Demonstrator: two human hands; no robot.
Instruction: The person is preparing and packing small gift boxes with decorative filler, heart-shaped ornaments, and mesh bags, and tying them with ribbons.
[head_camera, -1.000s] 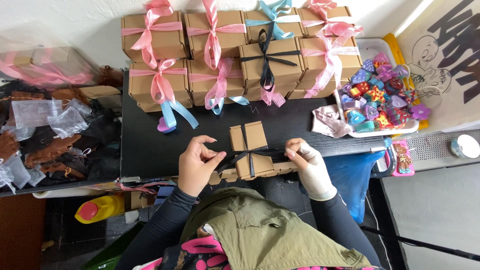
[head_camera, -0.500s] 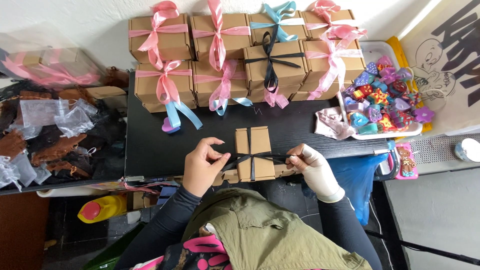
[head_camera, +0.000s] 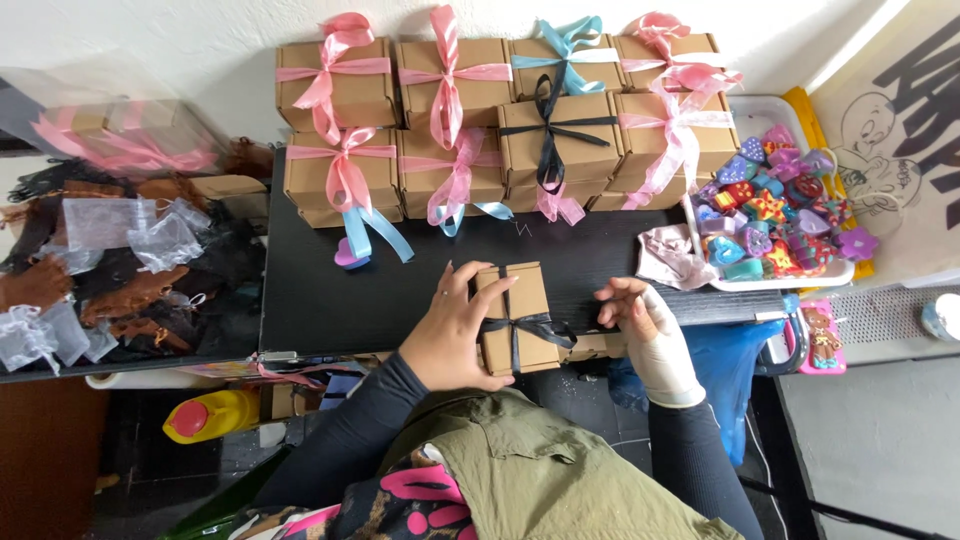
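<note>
Here the black desk (head_camera: 330, 290) runs across the middle of the frame, its near edge cutting just under the person's wrists and its left edge falling at a cluttered side surface in the left of the frame. Along the far edge, in the upper middle of the frame, stands a stack of ribboned boxes (head_camera: 500, 120) against the white wall, taking up the whole back strip of the desk. To the right, a white tray (head_camera: 770, 282) of bright little shapes sits at the desk's right end, with a pale cloth pouch (head_camera: 672, 258) just beside it. That leaves an open band of bare black top between the stack and the near edge, widest at the left centre of the frame, where only a small pink heart (head_camera: 350, 255) and trailing blue ribbon ends lie.

The small brown box (head_camera: 516, 318) lies at the near edge, lower centre of the frame, partly overhanging it, a black ribbon (head_camera: 530, 328) crossed around it. The left hand (head_camera: 456, 335) lies on the box's left side, fingers spread over its top and clasping it. The right hand (head_camera: 640, 312) is just to the right of the box, not touching it; its fingers are curled toward the ribbon's loose end, though whether they pinch it cannot be told.
</note>
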